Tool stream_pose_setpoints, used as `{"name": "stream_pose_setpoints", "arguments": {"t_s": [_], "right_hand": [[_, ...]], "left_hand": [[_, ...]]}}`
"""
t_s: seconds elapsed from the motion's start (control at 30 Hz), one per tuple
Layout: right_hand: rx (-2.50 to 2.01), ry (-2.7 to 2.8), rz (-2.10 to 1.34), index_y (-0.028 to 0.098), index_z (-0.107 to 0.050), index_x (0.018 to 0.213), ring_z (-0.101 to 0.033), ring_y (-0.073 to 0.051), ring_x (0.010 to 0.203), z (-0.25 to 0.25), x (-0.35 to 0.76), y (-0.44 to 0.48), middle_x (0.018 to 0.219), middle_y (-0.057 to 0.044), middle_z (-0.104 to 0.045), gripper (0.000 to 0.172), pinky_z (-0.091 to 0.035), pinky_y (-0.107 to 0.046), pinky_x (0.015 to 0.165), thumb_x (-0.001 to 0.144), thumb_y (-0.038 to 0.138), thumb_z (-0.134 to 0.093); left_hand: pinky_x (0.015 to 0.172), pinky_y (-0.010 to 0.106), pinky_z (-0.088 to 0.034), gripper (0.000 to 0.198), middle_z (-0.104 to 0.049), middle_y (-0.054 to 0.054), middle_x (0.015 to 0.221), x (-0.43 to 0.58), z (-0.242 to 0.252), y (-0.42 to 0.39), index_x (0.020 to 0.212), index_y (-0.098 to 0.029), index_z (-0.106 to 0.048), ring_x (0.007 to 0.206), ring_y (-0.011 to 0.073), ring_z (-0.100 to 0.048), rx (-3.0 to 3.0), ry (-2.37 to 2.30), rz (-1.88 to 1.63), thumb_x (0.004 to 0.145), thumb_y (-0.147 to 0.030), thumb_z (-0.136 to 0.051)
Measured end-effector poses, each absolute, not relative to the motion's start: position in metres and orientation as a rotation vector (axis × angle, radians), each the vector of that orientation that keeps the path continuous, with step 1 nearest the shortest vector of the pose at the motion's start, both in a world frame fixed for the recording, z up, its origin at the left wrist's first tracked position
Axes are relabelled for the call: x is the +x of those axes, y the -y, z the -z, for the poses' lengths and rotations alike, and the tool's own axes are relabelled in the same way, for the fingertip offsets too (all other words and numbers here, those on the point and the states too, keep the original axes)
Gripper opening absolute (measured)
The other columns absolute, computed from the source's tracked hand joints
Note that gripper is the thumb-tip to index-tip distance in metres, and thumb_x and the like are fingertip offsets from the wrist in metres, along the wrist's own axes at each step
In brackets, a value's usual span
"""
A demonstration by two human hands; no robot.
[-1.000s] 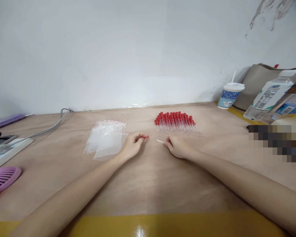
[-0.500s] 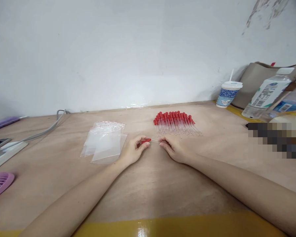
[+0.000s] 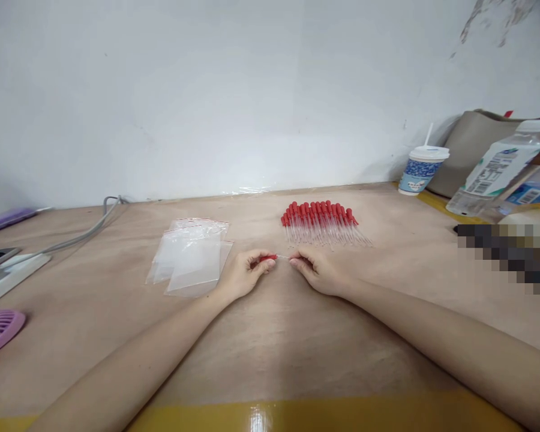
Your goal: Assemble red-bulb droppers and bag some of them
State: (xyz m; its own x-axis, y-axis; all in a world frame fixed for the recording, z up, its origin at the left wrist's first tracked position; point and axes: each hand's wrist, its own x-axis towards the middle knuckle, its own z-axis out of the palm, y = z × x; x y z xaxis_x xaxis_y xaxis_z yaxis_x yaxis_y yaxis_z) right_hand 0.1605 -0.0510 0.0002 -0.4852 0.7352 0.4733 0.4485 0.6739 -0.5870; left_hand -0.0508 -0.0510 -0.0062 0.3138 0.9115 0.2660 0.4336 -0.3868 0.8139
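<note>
Between my two hands lies a dropper (image 3: 282, 257) with a red rubber bulb and a thin clear tube, held roughly level. My left hand (image 3: 251, 271) is closed on the red bulb. The fingers of my right hand (image 3: 317, 272) pinch the far end of the tube, hiding its tip. Just behind my right hand, a row of several like droppers (image 3: 320, 219) rests on the table, red bulbs away from me and clear tubes toward me. Left of my left hand is a small overlapping stack of clear zip bags (image 3: 193, 258) with red seal lines.
At the right stand a lidded paper cup (image 3: 423, 171) with a straw, a plastic bottle (image 3: 497, 168) and a grey bag (image 3: 459, 144). A grey cable (image 3: 87, 231), a purple fan-like object (image 3: 0, 330) and a white tray-like item (image 3: 22, 276) are at the left. Yellow tape (image 3: 216, 414) edges the table's front.
The view has shifted slightly. Both hands keep their hold on the dropper, with almost no movement.
</note>
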Motion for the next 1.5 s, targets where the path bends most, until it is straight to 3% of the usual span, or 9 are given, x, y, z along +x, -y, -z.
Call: {"name": "stream_pose_setpoints", "arguments": {"t_s": [0.23, 0.4, 0.5, 0.77, 0.97, 1.13, 1.5], "right_hand": [[-0.918, 2.197, -0.545, 0.017, -0.058, 0.077, -0.053, -0.013, 0.063, -0.001, 0.159, 0.049, 0.068, 0.000, -0.060, 0.015, -0.038, -0.024, 0.059, 0.085, 0.021, -0.046], [-0.951, 2.258, -0.476, 0.019, -0.061, 0.078, -0.054, -0.012, 0.063, 0.000, 0.160, 0.047, 0.071, 0.001, -0.064, 0.016, -0.035, -0.030, 0.072, 0.086, 0.023, -0.048], [-0.929, 2.322, -0.385, 0.021, -0.061, 0.080, -0.053, -0.011, 0.061, -0.001, 0.165, 0.043, 0.071, 0.003, -0.065, 0.015, -0.029, -0.033, 0.077, 0.086, 0.023, -0.048], [-0.864, 2.446, 0.101, 0.017, -0.061, 0.080, -0.050, -0.013, 0.061, -0.006, 0.165, 0.043, 0.075, -0.003, -0.064, 0.022, -0.025, -0.032, 0.067, 0.089, 0.021, -0.042], [-0.781, 2.369, 0.061, 0.016, -0.057, 0.097, -0.053, -0.018, 0.080, 0.001, 0.171, 0.039, 0.090, -0.008, -0.060, 0.020, -0.035, -0.031, 0.070, 0.091, 0.025, -0.040], [-0.769, 2.329, -0.003, 0.017, -0.057, 0.083, -0.050, -0.017, 0.072, 0.006, 0.178, 0.038, 0.079, -0.006, -0.058, 0.019, -0.037, -0.029, 0.067, 0.090, 0.023, -0.040], [-0.652, 2.377, 0.157, 0.016, -0.059, 0.077, -0.044, -0.014, 0.059, 0.002, 0.173, 0.042, 0.066, -0.004, -0.057, 0.027, -0.029, -0.031, 0.063, 0.090, 0.022, -0.036]], "left_hand": [[0.056, 0.024, -0.046, 0.032, -0.062, 0.002, 0.065, -0.051, 0.006, 0.050, 0.092, -0.016, -0.066, 0.056, 0.0115, -0.055, 1.900, -1.198, -0.947, 0.079, -0.044, -0.056], [0.055, 0.023, -0.045, 0.031, -0.061, 0.001, 0.061, -0.051, 0.005, 0.051, 0.090, -0.016, -0.067, 0.056, 0.0119, -0.056, 1.879, -1.184, -0.934, 0.078, -0.043, -0.057], [0.055, 0.023, -0.044, 0.028, -0.062, 0.001, 0.061, -0.051, 0.001, 0.053, 0.088, -0.016, -0.068, 0.056, 0.0121, -0.057, 1.913, -1.188, -0.904, 0.078, -0.040, -0.057], [0.052, 0.023, -0.043, 0.026, -0.063, 0.000, 0.059, -0.047, -0.003, 0.058, 0.085, -0.018, -0.070, 0.053, 0.0125, -0.056, 2.060, -1.269, -0.867, 0.079, -0.039, -0.057], [0.073, 0.029, -0.050, 0.028, -0.071, 0.003, 0.092, -0.052, 0.000, 0.056, 0.095, -0.021, -0.069, 0.079, 0.0187, -0.064, 2.094, -1.268, -0.957, 0.077, -0.041, -0.061], [0.072, 0.028, -0.050, 0.025, -0.071, 0.001, 0.090, -0.051, 0.000, 0.060, 0.095, -0.024, -0.069, 0.079, 0.0186, -0.065, 2.134, -1.290, -0.912, 0.080, -0.041, -0.057], [0.066, 0.026, -0.051, 0.017, -0.071, 0.002, 0.081, -0.045, -0.005, 0.068, 0.088, -0.020, -0.070, 0.070, 0.0166, -0.064, 2.096, -1.236, -0.951, 0.077, -0.031, -0.061]]}}
